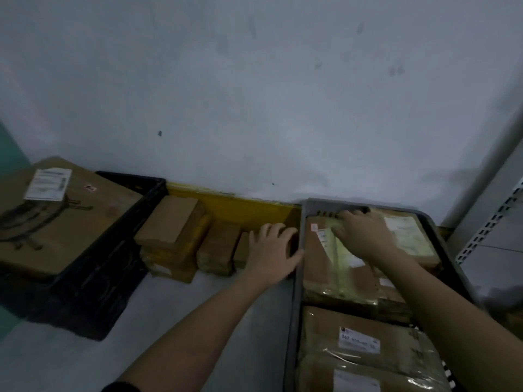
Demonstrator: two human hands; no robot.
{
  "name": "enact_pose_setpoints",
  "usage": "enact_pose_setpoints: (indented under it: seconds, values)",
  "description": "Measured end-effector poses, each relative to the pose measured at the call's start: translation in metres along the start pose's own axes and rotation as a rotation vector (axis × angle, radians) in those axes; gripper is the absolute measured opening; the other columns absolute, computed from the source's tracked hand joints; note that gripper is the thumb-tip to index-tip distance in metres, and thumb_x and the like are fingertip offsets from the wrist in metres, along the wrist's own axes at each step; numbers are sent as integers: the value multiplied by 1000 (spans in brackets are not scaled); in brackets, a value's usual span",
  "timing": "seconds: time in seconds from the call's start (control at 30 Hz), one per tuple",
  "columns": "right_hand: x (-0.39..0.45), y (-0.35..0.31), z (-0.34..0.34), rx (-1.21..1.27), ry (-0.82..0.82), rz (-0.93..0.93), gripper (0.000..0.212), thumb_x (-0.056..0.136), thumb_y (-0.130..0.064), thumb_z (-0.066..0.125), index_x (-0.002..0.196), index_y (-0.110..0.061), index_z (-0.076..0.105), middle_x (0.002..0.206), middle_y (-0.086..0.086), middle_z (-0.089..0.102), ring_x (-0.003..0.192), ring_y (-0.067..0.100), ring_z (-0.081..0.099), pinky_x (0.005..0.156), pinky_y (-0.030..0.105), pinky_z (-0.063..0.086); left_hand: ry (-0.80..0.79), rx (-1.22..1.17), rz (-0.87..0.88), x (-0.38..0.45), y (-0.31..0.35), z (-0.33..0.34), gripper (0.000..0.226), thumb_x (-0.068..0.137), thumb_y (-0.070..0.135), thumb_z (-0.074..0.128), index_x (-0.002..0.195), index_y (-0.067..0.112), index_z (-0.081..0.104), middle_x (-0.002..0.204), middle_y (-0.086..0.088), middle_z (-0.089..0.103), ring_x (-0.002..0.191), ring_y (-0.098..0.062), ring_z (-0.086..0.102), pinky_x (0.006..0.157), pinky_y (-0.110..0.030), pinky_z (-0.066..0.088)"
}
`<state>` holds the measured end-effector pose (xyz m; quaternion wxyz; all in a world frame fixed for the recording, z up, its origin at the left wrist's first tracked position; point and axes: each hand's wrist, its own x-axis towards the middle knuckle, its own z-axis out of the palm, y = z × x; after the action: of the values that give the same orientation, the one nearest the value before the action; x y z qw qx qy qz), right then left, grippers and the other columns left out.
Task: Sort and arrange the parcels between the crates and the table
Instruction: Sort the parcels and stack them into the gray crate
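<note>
1. A scuffed pale wall (254, 94) fills the far side, with a yellow strip (240, 203) along its foot, and the grey counter (198, 306) runs beneath my arms.
2. On the right sits the grey crate (295, 306), packed with brown parcels. On the left, the black crate (113, 250) carries a large flat carton (62, 219) with a white label.
3. Between the crates, against the far strip, small brown boxes (172, 222) stand in a row on the counter.
4. The taped parcel (331, 264) at the far end of the grey crate is brown card under glossy clear tape, with a small red sticker and a white label. It looks flat and slippery.
5. My right hand (360, 233) lies on that parcel, fingers curling over its far edge by the crate wall; I judge it is taking hold.
6. My left hand (273, 247) is spread, fingers relaxed, resting at the crate's left rim beside the smallest box, gripping nothing.
7. To do this well, I should hook fingers fully under the far edge, tip the parcel up clear of its neighbours, and steady the crate with the left.
</note>
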<state>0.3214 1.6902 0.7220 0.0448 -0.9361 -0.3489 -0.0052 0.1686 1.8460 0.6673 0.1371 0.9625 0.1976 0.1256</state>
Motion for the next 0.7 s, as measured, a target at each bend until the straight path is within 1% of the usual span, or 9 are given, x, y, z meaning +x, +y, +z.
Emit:
enact_pose_setpoints:
  seconds: [0.07,0.13,0.23,0.37,0.5,0.53,0.6,0.67,0.7]
  values:
    - [0,-37,-4,146,-17,-68,38,101,-49,43,121,-21,60,120,5,67,106,27,62,84,41,53,-2,-10,-121,-3,-36,-10,56,94,60,43,144,36,39,150,6,36,139,-21,26,113,-51,26]
    - [5,-80,-2,204,-93,-141,34,102,-46,44,111,-20,63,109,2,69,96,25,64,78,38,53,-17,-13,-245,-11,-81,-23,58,93,61,44,145,35,39,151,5,35,139,-23,28,111,-47,29]
    - [19,-137,10,244,-209,-210,32,101,-47,44,107,-20,62,109,3,67,96,25,63,79,37,52,-73,-27,-407,-22,-146,-42,65,90,65,48,147,36,36,153,1,33,139,-27,28,109,-48,34]
    - [46,-200,39,259,-302,-204,36,102,-44,44,113,-17,66,111,4,67,98,24,63,85,39,54,-121,-64,-548,-23,-222,-64,78,84,68,53,151,34,31,158,-5,26,142,-34,25,109,-54,35]
    - [72,-258,68,278,-376,-176,39,101,-40,47,99,-7,68,94,8,68,85,26,65,74,37,56,-113,-119,-628,-11,-279,-77,82,81,68,58,151,33,30,158,-7,22,142,-37,22,109,-57,33]
    - [77,-272,75,304,-389,-167,37,101,-37,48,89,-7,65,84,7,65,76,24,62,66,35,53,-123,-141,-633,-8,-291,-77,85,81,68,58,152,32,27,158,-8,19,142,-38,22,109,-57,32]
    - [87,-299,90,416,-405,-117,40,102,-32,49,67,-12,50,65,4,51,58,19,48,53,31,38,-124,-186,-646,-3,-312,-73,91,80,70,59,154,31,22,159,-8,14,142,-39,20,110,-58,31]
    - [96,-324,107,579,-428,-53,41,103,-26,49,64,-13,41,60,4,42,56,21,39,55,30,31,-118,-233,-673,1,-329,-64,97,80,71,61,156,30,17,160,-9,10,143,-40,19,111,-56,32]
    - [99,-335,114,653,-437,-15,35,103,-25,49,70,-12,47,63,6,43,59,23,40,57,30,32,-117,-268,-687,3,-336,-59,99,80,70,62,157,29,15,161,-11,8,143,-40,20,111,-55,33]
